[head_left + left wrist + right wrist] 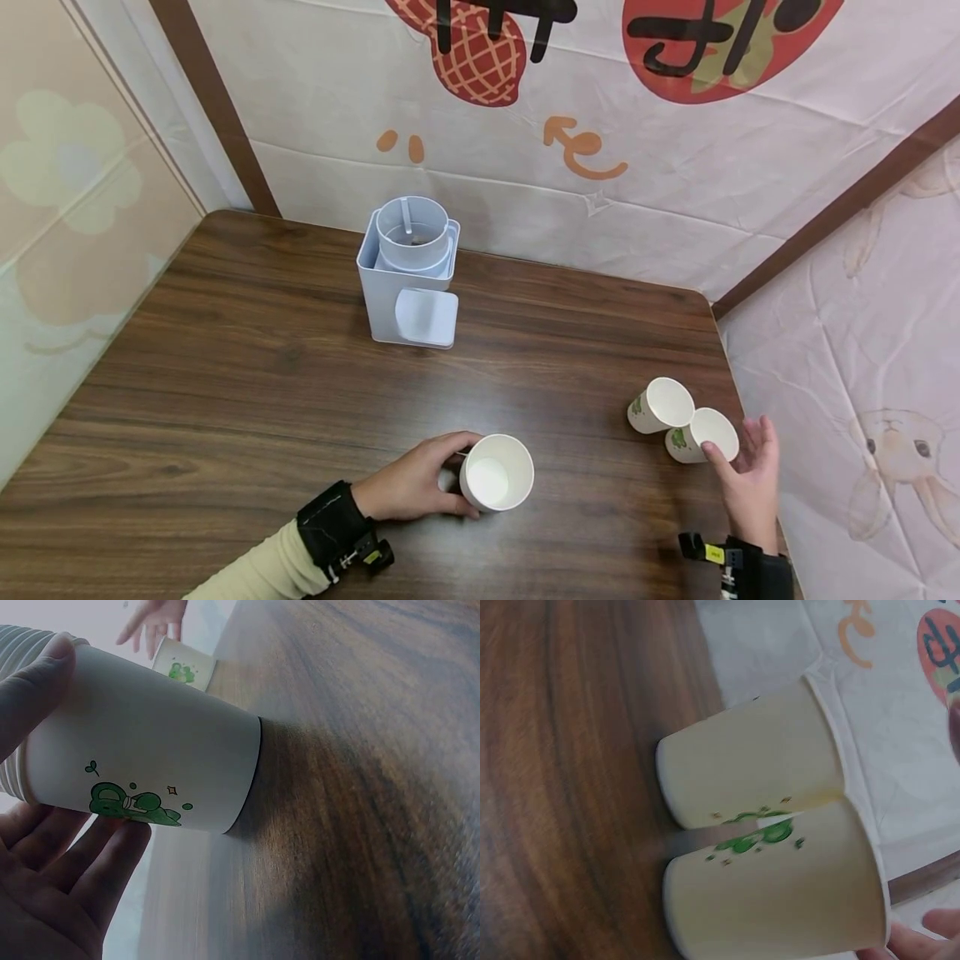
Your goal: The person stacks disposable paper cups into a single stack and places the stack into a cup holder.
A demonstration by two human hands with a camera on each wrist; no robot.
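Observation:
My left hand (412, 483) grips a stack of white paper cups (497, 472) around its side. In the left wrist view, several stacked rims show at the upper end, and a green cartoon print (135, 804) marks the wall. Toward the table's right edge, two more paper cups stand upright side by side, their rims at or near touching: a farther cup (667, 403) and a nearer cup (708, 435). My right hand (752, 483) is at the nearer cup's right side, fingers spread and thumb by its rim; whether it touches is unclear.
A pale blue square container (382, 304) stands at the back of the wooden table (247, 400), with a round pale blue handled vessel (414, 250) in its top. Printed fabric walls (510, 200) border the table's back and sides.

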